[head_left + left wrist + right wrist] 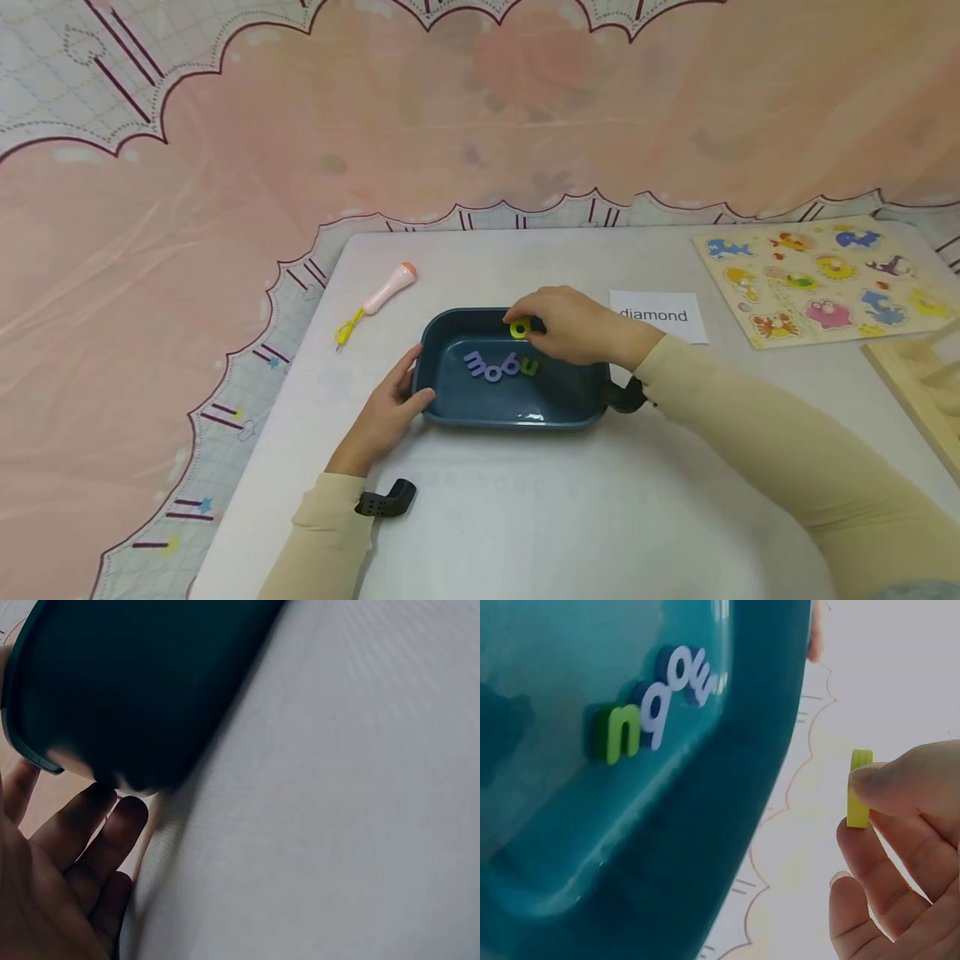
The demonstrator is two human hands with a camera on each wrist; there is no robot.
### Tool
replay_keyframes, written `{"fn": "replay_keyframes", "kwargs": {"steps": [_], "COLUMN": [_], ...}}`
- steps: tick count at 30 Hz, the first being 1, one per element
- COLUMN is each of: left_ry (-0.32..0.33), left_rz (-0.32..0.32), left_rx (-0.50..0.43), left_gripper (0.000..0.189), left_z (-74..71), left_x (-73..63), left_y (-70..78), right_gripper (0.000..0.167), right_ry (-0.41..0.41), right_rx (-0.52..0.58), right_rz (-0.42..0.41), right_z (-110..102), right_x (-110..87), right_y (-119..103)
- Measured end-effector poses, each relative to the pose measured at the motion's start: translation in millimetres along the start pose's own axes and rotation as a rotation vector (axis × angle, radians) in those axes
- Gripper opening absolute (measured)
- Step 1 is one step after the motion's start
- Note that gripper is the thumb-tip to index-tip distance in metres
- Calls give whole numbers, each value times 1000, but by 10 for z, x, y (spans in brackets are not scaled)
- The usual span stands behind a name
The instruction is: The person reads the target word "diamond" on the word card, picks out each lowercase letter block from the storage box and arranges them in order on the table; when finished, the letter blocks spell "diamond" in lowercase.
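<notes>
My right hand point(566, 325) pinches a yellow letter piece point(520, 328) with a round hole in it, over the far side of a dark teal tray point(450, 408). The right wrist view shows this piece point(859, 787) edge-on between thumb and fingertips, beyond the tray's rim. At the tray's left end, my left hand point(386, 408) holds it with the thumb at the near corner and fingers along the outer side. Inside the tray lie a purple m-like letter point(475, 363), a purple o point(492, 373), another purple letter point(655, 712) and a green n-like letter point(617, 733).
Behind the right forearm lies a white card point(660, 317) reading "diamond". An animal puzzle board point(817, 283) is at the back right, with a wooden rack-like piece point(911, 392) before it. A pink-handled tool with a yellow end point(390, 288) lies back left.
</notes>
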State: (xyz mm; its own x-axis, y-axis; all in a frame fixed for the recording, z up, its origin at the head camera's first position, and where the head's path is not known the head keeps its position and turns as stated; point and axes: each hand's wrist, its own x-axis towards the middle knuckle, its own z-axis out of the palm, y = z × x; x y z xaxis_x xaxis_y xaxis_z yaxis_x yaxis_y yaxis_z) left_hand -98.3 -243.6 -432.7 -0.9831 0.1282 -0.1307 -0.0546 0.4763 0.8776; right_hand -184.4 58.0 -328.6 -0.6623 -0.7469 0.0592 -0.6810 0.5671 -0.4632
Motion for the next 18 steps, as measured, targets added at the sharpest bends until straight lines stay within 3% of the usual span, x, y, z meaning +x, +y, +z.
{"fn": "replay_keyframes", "kwargs": {"steps": [9,18], "left_ry": [-5,-2], "left_rz": [2,9], "left_rx": [-10,-4], "left_gripper": [70,71], "left_z": [3,5], "left_x": [-1,2], "left_y": [6,8], "right_gripper": [34,34], "right_ry": [54,83], "right_rx": [-5,-15], "right_rz": [47,149], "right_z": [-63,-140], "right_x": [-229,-495], "right_y": [206,426]}}
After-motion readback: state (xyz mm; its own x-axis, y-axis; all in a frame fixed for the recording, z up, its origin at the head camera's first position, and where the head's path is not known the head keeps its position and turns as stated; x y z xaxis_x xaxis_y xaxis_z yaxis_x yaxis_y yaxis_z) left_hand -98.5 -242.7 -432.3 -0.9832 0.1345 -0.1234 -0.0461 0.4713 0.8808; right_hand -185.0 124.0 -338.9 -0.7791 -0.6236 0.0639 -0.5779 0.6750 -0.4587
